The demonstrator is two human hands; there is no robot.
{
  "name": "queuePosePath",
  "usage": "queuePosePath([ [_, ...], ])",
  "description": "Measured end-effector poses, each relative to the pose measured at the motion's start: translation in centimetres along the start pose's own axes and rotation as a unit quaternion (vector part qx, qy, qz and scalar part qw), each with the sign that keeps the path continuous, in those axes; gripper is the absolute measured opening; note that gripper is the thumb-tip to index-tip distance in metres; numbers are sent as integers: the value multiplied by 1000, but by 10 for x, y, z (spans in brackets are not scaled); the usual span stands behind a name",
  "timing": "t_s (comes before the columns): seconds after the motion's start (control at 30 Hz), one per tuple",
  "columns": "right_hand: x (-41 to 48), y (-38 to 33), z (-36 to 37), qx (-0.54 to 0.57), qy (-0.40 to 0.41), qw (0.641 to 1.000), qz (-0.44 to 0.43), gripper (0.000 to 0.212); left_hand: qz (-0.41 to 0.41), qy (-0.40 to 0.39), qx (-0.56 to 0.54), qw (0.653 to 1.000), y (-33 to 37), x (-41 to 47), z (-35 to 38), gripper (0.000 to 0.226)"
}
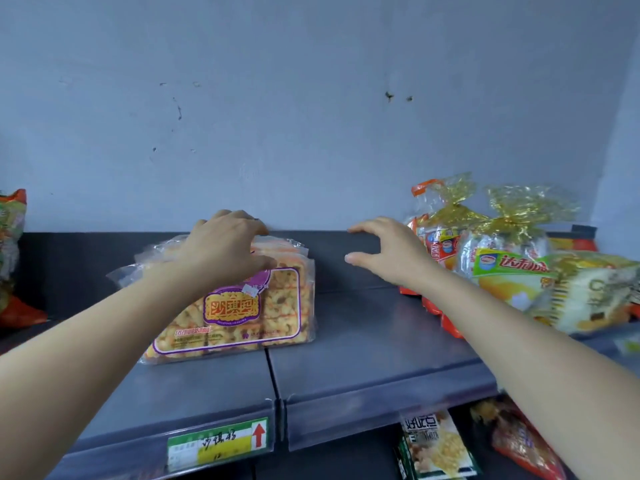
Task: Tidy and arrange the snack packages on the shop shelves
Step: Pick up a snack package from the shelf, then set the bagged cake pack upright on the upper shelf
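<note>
A pale blue-grey wall (311,98) fills the upper half of the view, marked with a few dark spots. Below it runs a dark grey shelf (363,334), split by a seam near the middle, with a clear plastic strip along its front edge.

At about three o'clock on the shelf sits a cluster of cake bags (512,268), clear plastic tied with gold ribbon, leaning against one another, with red and orange packets under them. At nine o'clock, at the frame's edge, part of an orange and green bag (12,258) stands against the wall.

Just left of centre lies the clear pack of golden puffed snack bars (249,306) with a purple and yellow label, its front face tilted up toward the camera.

The left hand (225,247) rests on top of this pack near its back edge, fingers curled down over it and thumb on the near side, clamped on the pack.

The right hand (388,251) hovers over bare shelf between the pack and the cake bags, thumb and fingers spread apart and holding nothing.

At six o'clock a green and white price tag (218,443) with a red arrow sits in the strip. At five o'clock, packets (436,445) show on the level below.
</note>
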State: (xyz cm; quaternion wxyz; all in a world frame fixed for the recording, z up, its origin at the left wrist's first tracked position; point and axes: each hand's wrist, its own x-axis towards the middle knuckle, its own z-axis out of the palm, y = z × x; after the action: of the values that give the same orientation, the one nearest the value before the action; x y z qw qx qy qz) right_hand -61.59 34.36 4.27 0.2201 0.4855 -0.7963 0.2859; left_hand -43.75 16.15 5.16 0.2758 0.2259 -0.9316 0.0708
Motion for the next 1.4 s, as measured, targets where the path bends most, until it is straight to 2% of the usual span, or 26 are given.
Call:
queuePosePath([
  [0.17,-24,58,-58,-75,99,991,49,43,68,5,-45,997,76,18,22,50],
  [0.23,-36,88,-76,-108,131,982,86,51,83,-6,-73,994,109,25,33,51],
  [0.33,-52,134,-94,-129,155,969,142,74,91,-29,-109,989,162,36,51,55],
  [0.47,-63,187,-109,-90,128,962,222,116,60,-89,-224,969,228,53,76,73],
  [0.57,-64,218,-113,46,64,950,302,128,28,-120,-289,949,265,61,90,87],
  [0.6,-63,226,-114,117,33,937,329,122,15,-131,-321,938,274,63,94,89],
  [0.67,-63,241,-113,213,-34,916,337,84,-13,-150,-400,904,285,68,103,92],
  [0.7,-62,249,-111,206,-47,925,316,67,-27,-155,-429,889,289,70,106,92],
  [0.73,-60,257,-108,186,-43,938,288,59,-40,-157,-445,881,291,72,110,90],
  [0.83,-52,272,-95,181,-40,960,212,60,-73,-142,-447,880,293,80,118,84],
  [0.93,-42,282,-87,243,-56,950,186,55,-73,-137,-485,861,291,85,122,85],
  [1.0,-34,284,-89,316,-21,927,201,41,-21,-161,-552,818,289,88,125,84],
  [1.07,-22,286,-91,399,38,884,240,26,25,-185,-611,769,289,93,124,78],
  [1.17,-6,281,-95,506,47,814,282,4,6,-210,-652,729,285,106,124,97],
  [1.23,4,281,-96,528,27,790,311,15,1,-228,-655,721,282,114,127,106],
  [1.33,16,277,-90,502,-60,811,295,32,-2,-242,-652,719,282,118,130,111],
  [1.4,19,275,-82,503,-82,808,295,40,-5,-241,-654,717,282,119,132,109],
])
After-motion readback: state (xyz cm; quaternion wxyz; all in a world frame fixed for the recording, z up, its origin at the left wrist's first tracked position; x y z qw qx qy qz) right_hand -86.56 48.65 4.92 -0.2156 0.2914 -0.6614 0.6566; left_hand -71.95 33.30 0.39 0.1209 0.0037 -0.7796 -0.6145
